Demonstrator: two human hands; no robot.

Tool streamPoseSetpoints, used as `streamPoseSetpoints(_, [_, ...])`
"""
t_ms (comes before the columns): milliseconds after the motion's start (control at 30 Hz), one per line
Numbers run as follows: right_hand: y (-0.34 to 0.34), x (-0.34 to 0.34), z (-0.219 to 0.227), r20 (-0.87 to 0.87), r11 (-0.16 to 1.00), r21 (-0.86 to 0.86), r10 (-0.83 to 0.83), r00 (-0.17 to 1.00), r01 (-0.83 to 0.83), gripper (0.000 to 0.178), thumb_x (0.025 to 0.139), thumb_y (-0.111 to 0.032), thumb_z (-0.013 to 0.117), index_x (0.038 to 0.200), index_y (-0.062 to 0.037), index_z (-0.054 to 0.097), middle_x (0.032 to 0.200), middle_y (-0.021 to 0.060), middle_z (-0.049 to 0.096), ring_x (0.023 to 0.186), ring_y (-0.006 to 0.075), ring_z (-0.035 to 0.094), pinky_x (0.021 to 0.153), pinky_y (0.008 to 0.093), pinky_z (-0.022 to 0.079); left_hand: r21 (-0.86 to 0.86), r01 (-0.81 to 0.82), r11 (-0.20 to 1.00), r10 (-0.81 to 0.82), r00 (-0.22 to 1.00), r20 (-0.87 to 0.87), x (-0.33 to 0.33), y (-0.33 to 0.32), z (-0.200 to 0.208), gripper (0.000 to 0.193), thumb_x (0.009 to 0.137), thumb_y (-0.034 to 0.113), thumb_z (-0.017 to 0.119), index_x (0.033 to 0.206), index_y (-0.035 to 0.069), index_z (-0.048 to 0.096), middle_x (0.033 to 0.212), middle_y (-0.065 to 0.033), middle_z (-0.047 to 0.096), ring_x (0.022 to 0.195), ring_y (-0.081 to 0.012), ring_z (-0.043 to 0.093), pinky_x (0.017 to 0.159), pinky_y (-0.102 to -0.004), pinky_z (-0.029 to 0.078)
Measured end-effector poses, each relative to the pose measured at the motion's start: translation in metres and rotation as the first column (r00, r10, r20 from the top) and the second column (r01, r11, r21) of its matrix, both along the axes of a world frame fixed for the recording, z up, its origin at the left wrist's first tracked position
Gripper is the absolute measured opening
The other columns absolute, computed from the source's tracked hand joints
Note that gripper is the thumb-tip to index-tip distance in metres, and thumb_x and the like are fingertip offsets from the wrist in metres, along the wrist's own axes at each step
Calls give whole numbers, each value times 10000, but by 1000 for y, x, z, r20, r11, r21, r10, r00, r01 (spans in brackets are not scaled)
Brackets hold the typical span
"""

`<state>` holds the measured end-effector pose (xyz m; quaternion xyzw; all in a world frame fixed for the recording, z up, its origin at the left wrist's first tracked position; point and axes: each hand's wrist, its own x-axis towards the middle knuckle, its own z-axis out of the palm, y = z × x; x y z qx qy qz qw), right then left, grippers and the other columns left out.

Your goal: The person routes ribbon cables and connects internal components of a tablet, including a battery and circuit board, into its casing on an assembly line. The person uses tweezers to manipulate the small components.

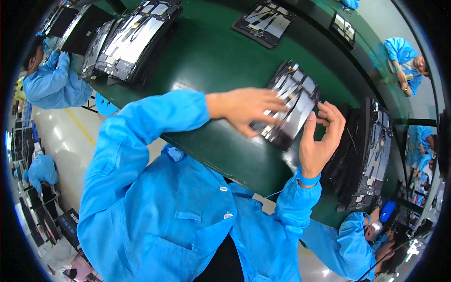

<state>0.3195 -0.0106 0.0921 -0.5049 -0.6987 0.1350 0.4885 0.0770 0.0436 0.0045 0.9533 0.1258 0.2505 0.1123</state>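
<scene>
An opened flat device, likely a tablet [300, 110], lies tilted on the green table [211, 56] in front of me. Its black frame shows silver battery packs and dark cables. My left hand [251, 109] reaches across its left side, fingers stretched out and slightly blurred over the packs. At its right edge is my right hand [322, 136], thumb and fingers bent but apart, with nothing visible between them. Whether those fingertips touch the edge I cannot tell. A blue band circles the right wrist.
Stacks of similar opened devices stand at the far left [136, 40] and at the right [373, 155]. Single units lie farther back [265, 22] and on the far strip [343, 29]. Co-workers in blue sit at the left [56, 80], lower right [345, 244] and far right [404, 58].
</scene>
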Motion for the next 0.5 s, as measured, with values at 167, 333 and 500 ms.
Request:
streamPoseSetpoints(167, [-15, -8, -12, 79, 999, -48, 19, 997, -16, 278, 953, -6, 739, 1227, -48, 726, 1324, 196, 644, 1185, 333, 653, 883, 391, 571, 200, -182, 963, 173, 983, 60, 46, 121, -5, 692, 830, 360, 770, 1478, 138, 673, 1537, -196, 636, 1400, -438, 600, 1225, -583, 451])
streamPoseSetpoints(333, [0, 7, -76, 135, 996, -91, 33, 990, -21, 265, 921, 26, 719, 1181, -28, 725, 1278, 212, 641, 1234, 407, 618, 1076, 481, 499, 65, -484, 873, 469, 868, 160, 31, 186, 7, 512, 932, 438, 709, 1348, 144, 756, 1346, -162, 741, 1270, -388, 670, 1109, -503, 534])
streamPoseSetpoints(500, [25, 4, -92, 172, 999, -48, 30, 985, -22, 245, 891, -1, 724, 1129, -55, 735, 1191, 152, 681, 1151, 382, 616, 1014, 469, 498, -51, -999, 14, 882, 36, -470, -106, 253, 2, 1133, 707, 846, 845, 1516, 73, 665, 1592, -313, 532, 1482, -522, 507, 1181, -624, 465])
